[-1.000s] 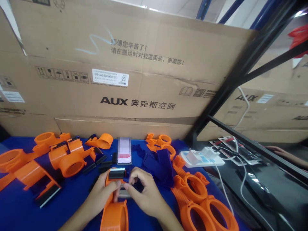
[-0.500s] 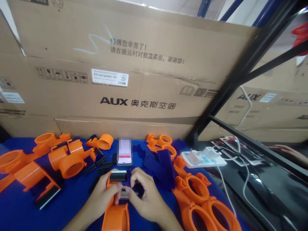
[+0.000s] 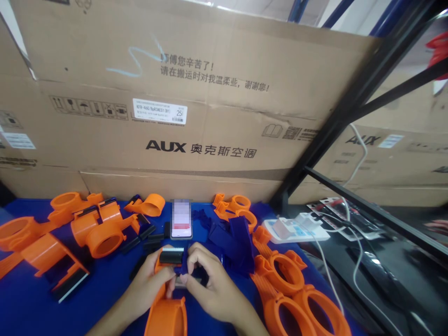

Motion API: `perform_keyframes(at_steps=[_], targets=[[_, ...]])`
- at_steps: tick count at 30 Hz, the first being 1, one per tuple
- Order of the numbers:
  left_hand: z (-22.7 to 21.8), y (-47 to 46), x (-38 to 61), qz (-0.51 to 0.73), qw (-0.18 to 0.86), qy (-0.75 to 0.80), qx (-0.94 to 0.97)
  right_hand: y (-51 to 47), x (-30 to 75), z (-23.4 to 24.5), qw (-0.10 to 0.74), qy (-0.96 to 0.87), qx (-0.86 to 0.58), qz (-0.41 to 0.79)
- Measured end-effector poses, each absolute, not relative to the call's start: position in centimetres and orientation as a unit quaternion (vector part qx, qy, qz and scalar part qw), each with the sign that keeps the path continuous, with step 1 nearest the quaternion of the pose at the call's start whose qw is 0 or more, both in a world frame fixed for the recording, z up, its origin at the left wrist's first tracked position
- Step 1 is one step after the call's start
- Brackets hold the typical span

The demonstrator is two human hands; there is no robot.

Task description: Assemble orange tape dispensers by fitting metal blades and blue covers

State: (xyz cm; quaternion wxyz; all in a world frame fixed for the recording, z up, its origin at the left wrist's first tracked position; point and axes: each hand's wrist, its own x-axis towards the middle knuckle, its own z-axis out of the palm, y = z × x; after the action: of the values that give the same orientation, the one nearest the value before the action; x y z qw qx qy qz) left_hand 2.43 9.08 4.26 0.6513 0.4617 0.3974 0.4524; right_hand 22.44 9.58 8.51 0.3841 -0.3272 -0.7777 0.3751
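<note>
An orange tape dispenser (image 3: 167, 317) with a black roller and a pale toothed blade at its far end lies in front of me. My left hand (image 3: 153, 279) is closed around its head, thumb just below the roller. At the right side of that head, my right hand (image 3: 209, 282) pinches a dark blue plastic piece (image 3: 182, 267) against the dispenser. The fingers partly hide this piece, and I cannot tell how it is seated. Just beyond the hands lies a phone (image 3: 181, 219) with a lit screen, beside several black rollers (image 3: 154, 240).
Several orange dispensers (image 3: 105, 240) lie at left on the blue cloth (image 3: 31, 308). Orange frames (image 3: 285, 275) and dark blue parts (image 3: 233, 242) lie at right. A white power strip (image 3: 294, 231) with cables, a black rack post (image 3: 336, 112) and cardboard (image 3: 210, 126) surround them. Another person's hand (image 3: 437, 226) shows far right.
The dark blue piece has shifted slightly down and left against the dispenser's head. The dispenser's near end has swung a little left. The other person's hand at far right has moved back.
</note>
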Motion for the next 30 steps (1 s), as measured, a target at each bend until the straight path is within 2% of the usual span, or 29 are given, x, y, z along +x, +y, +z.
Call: perform_keyframes(at_steps=[4,9,17,21,25,30], targets=[[4.3,8.8,2.3,0.443,0.681,0.365,0.456,9.6,22.8,8.6,0.383,-0.768,-0.29,0.424],[5.2,8.1,2.3,0.422,0.732,0.309,0.437,9.7,22.7,8.0,0.411,-0.708,-0.317,0.48],[5.4,7.7,1.8,0.399,0.742,0.287,0.455,9.5,22.9,8.7,0.348,-0.728,-0.271,0.526],[6.8,7.7,2.1,0.403,0.719,0.278,0.493,9.4,22.7,8.4,0.387,-0.7,-0.265,0.538],[7.1,7.9,2.6,0.408,0.748,0.206,0.482,9.7,22.3,7.6,0.45,-0.669,-0.312,0.503],[6.9,8.2,3.2,0.443,0.665,0.32,0.509,9.9,21.8,7.0,0.45,-0.68,-0.328,0.477]])
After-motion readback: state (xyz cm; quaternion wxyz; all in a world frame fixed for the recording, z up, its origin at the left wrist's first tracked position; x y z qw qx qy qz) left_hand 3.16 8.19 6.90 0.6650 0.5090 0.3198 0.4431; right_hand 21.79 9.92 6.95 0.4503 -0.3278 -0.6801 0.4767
